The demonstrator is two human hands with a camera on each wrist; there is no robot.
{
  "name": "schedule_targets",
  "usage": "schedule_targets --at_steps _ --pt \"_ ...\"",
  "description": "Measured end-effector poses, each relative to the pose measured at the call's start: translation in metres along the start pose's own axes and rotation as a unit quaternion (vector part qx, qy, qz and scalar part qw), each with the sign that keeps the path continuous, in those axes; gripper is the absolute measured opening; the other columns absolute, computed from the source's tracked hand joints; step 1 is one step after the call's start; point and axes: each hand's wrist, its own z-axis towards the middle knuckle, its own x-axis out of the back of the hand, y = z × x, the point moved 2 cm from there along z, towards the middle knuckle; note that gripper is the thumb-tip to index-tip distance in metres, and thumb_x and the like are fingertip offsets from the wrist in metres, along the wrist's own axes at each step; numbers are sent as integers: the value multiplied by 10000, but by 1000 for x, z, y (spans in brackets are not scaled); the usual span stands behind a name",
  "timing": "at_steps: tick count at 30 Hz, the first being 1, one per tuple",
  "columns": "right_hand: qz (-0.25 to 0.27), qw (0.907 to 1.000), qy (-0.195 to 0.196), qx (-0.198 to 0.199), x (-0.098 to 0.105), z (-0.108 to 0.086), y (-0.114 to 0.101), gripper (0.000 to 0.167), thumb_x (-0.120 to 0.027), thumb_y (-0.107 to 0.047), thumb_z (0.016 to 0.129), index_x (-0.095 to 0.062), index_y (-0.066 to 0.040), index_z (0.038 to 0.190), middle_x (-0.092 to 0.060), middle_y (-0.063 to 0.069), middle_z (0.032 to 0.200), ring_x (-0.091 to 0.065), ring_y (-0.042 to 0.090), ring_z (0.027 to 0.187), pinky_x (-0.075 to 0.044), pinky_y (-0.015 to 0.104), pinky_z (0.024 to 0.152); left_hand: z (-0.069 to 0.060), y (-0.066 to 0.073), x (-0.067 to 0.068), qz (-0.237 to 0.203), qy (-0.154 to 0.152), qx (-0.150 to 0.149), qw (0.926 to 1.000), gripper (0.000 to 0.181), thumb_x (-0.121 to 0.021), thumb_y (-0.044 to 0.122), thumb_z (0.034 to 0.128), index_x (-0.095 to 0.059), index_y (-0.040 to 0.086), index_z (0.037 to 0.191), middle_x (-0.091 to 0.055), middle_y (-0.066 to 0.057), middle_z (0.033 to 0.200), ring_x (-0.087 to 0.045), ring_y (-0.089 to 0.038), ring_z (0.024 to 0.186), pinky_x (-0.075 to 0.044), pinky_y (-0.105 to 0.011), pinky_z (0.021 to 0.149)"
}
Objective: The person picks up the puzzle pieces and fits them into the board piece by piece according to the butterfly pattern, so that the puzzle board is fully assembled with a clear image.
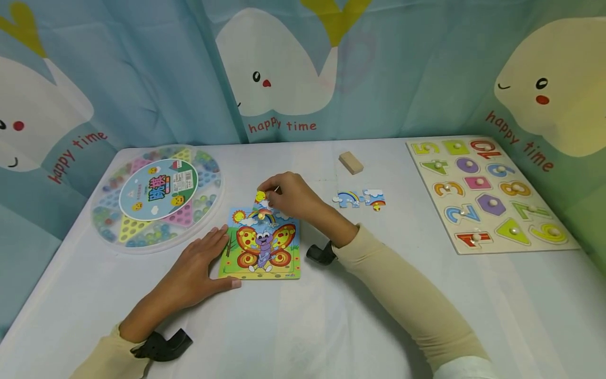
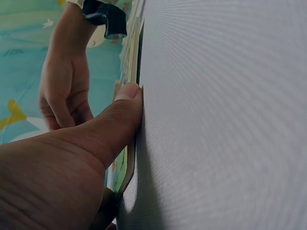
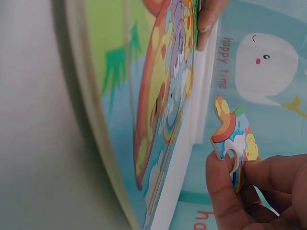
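Observation:
A butterfly jigsaw puzzle board (image 1: 264, 250) lies on the white table in front of the person. The left hand (image 1: 199, 268) rests at its lower left corner, with the fingers along the left side and the thumb (image 2: 125, 103) touching the near edge. Above the board's far edge, the right hand (image 1: 290, 197) pinches a puzzle piece (image 3: 235, 141) between thumb and fingers. Printed on that piece are a small yellow figure, a cloud, rainbow stripes and part of an orange wing. In the head view the right fingers partly hide the piece.
Two more puzzle pieces (image 1: 349, 199) lie right of the right hand, a small wooden block (image 1: 351, 162) beyond them. A round marble game board (image 1: 142, 231) stands at left. At right lies a number-and-shape peg board (image 1: 487, 223). A whale-print curtain (image 1: 402, 79) encloses the table.

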Motion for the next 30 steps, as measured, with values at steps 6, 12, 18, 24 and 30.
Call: schedule_targets --at_steps 6,12,18,24,30 --pt "57 9997 -198 108 -8 2 -5 238 -522 -31 982 -695 -1 1142 -676 81 976 -645 138 754 -514 231 638 -1 1 2 0 41 -45 10000 993 -768 544 766 -361 -9 1483 -245 -121 1584 -162 -342 1454 -132 -575 1139" --pt "118 9986 -459 247 -20 6 -10 256 -501 -27 983 -685 0 1159 -684 91 987 -630 149 727 -465 223 572 -1 0 2 -20 12 -52 10000 998 -780 526 761 -354 -12 1485 -240 -122 1585 -160 -341 1455 -134 -573 1139" --pt "36 9978 -615 241 -31 8 -18 251 -506 -21 982 -684 5 1156 -682 86 957 -604 142 701 -440 208 557 -1 0 2 -94 35 -126 9999 993 -767 539 770 -356 -17 1482 -246 -122 1583 -166 -340 1454 -133 -577 1136" --pt "-186 9974 -648 244 -37 9 -20 238 -523 -26 981 -690 10 1147 -688 88 989 -598 111 696 -449 184 570 -1 -1 1 -50 44 -154 9999 991 -771 540 766 -367 -23 1475 -256 -123 1579 -174 -339 1452 -149 -582 1131" --pt "-656 9955 -574 358 -40 10 -23 227 -541 -37 980 -704 -7 1134 -700 83 1018 -562 114 682 -441 180 598 -1 -1 2 -29 42 -158 9999 993 -776 532 764 -362 -20 1478 -253 -124 1580 -174 -337 1452 -148 -578 1132"
